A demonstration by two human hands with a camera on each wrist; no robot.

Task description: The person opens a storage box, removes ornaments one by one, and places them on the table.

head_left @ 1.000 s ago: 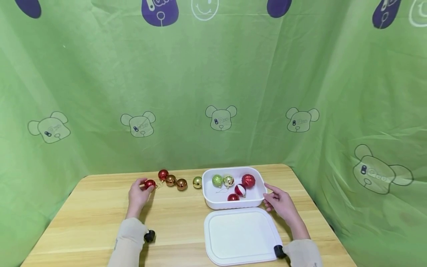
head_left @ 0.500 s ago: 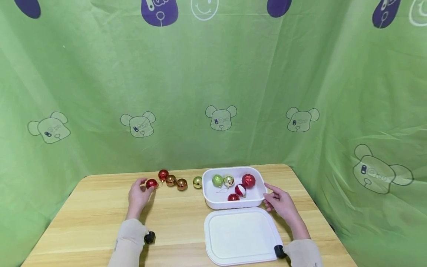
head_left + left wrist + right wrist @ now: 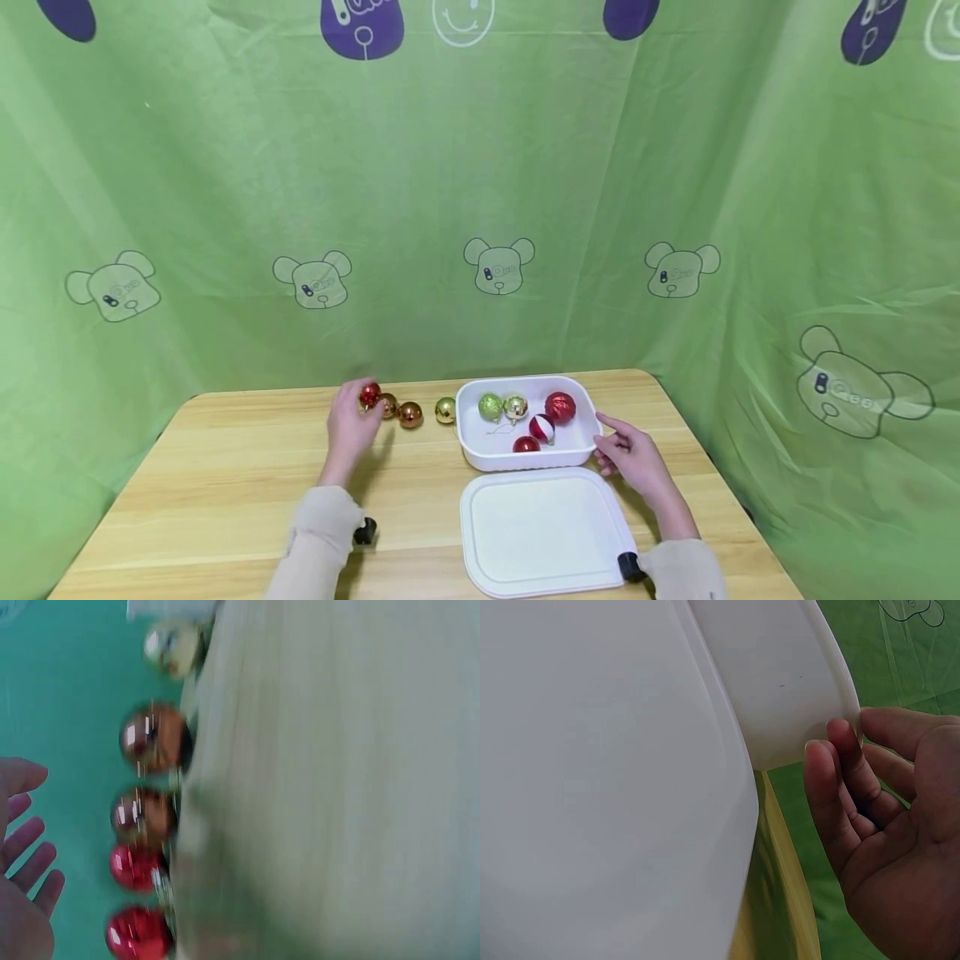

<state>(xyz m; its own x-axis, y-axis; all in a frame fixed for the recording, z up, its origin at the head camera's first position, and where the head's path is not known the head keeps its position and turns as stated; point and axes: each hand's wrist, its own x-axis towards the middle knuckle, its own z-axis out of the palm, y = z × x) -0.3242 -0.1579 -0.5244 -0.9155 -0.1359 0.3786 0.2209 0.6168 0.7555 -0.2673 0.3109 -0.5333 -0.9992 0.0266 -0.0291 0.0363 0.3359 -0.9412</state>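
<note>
Ornaments [image 3: 560, 407] inside and beside white box [image 3: 495, 461]

The left hand [image 3: 352, 422], fingers apart, hovers close to red balls [image 3: 139, 934] beside two bronze balls [image 3: 410, 415] near the table's [image 3: 210, 492] far edge. The right hand [image 3: 632, 460], fingers loosely bent, touches the white box's right end; a white lid [image 3: 547, 531] lies flat in front.

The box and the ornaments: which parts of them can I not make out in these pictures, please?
Head view: one red ornament, seen in the left wrist view, is hidden by the left hand.
Head view: the box's front wall hides the bottom of the nearest red ornament inside.
Left wrist view: blur smears the brown ornaments.
Right wrist view: the lid covers part of the box.
</note>
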